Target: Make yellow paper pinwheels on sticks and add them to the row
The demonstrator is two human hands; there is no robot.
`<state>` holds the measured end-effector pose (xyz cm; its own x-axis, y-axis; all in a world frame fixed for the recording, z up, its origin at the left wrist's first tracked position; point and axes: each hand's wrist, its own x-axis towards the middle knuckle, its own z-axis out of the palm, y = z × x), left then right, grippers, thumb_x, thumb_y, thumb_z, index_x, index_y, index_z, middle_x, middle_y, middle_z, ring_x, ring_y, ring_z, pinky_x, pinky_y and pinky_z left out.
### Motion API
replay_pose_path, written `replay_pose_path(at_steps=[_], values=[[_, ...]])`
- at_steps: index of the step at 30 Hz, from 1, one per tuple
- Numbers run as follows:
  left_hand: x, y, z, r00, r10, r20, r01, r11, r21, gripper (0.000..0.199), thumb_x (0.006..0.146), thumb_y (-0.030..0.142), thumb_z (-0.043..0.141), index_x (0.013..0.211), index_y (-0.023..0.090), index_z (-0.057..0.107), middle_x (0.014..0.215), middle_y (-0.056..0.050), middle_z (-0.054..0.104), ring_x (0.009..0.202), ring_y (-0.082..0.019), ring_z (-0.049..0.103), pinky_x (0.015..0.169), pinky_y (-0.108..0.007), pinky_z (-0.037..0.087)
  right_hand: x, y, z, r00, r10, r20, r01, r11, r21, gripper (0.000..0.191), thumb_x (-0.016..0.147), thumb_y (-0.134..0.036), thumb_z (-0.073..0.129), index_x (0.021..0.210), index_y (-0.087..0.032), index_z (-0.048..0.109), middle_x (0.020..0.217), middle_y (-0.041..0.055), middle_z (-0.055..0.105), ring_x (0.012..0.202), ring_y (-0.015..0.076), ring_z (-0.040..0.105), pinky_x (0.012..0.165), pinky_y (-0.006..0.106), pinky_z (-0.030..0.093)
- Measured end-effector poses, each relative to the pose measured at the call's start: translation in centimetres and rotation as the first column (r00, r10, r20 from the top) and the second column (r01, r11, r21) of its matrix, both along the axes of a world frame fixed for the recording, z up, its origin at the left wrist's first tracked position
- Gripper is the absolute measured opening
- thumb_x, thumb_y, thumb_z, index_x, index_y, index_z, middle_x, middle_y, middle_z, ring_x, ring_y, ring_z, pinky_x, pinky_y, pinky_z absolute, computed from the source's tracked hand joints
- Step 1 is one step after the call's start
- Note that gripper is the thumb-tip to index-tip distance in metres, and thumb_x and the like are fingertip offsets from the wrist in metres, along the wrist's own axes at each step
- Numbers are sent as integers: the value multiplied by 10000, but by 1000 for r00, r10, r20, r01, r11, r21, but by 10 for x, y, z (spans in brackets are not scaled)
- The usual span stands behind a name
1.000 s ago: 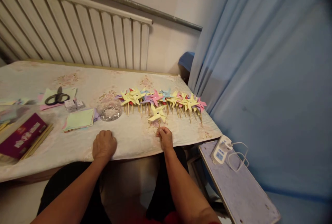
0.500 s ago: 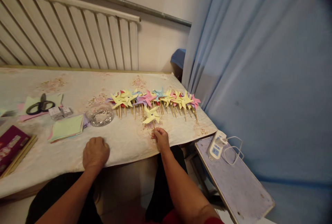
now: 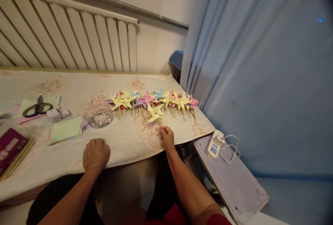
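Observation:
Between the thumb and fingers of my right hand is the stick of a yellow paper pinwheel. Its blades lie in front of a row of finished pinwheels in yellow, pink, purple, blue and red on thin sticks. My left hand rests as a fist on the table's near edge; its fingers curl under, out of sight, so whatever they may hold is hidden. Beyond it stand a clear round dish of small metallic pins and a stack of coloured paper squares.
Black scissors lie on paper at the left, beside small grey-white boxes. A purple box and sticks are at the left edge. A power strip sits on a low bench at right, before a blue curtain.
My right hand has moved slightly right with the yellow pinwheel, whose blades have turned a little. My left fist stays in place. The view has shifted slightly.

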<state>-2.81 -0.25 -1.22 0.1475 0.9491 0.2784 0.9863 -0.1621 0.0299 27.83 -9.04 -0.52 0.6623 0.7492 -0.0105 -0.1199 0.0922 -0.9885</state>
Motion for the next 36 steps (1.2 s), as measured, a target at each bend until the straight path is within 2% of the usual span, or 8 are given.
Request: replay_pose_path(at_steps=[7,15,28,36], values=[[-1,1,-2,1000,-7,-4,7,1000,22,356,943,277,339,954,122,659,983,-161,617,887,-296,564,724,-389,390,35,-11,1,979,-43,198,57,996,-68,122,640,-314,630,697,-213,668,600,-45,595,582,137,485,569,246,390],[1,0,2,1000,2,1,-2,1000,-20,345,945,272,355,963,113,661,986,-159,624,911,-294,575,734,-380,397,71,-20,-14,961,-93,261,130,983,-129,155,648,-356,594,691,-212,630,512,-60,519,536,143,449,553,261,373],[-3,5,-5,1000,-15,5,15,1000,-11,371,947,291,358,984,101,674,985,-168,621,893,-295,579,726,-381,412,76,-22,-16,945,-103,311,144,983,-112,216,697,-392,547,724,-209,658,516,-50,501,528,151,446,551,277,382],[-2,5,-3,1000,-8,0,8,1000,-24,367,943,288,359,998,110,675,1002,-167,627,905,-299,581,727,-379,414,79,-20,-21,935,-121,334,167,980,-112,235,700,-408,532,743,-209,650,529,-47,514,508,150,458,524,271,389]])
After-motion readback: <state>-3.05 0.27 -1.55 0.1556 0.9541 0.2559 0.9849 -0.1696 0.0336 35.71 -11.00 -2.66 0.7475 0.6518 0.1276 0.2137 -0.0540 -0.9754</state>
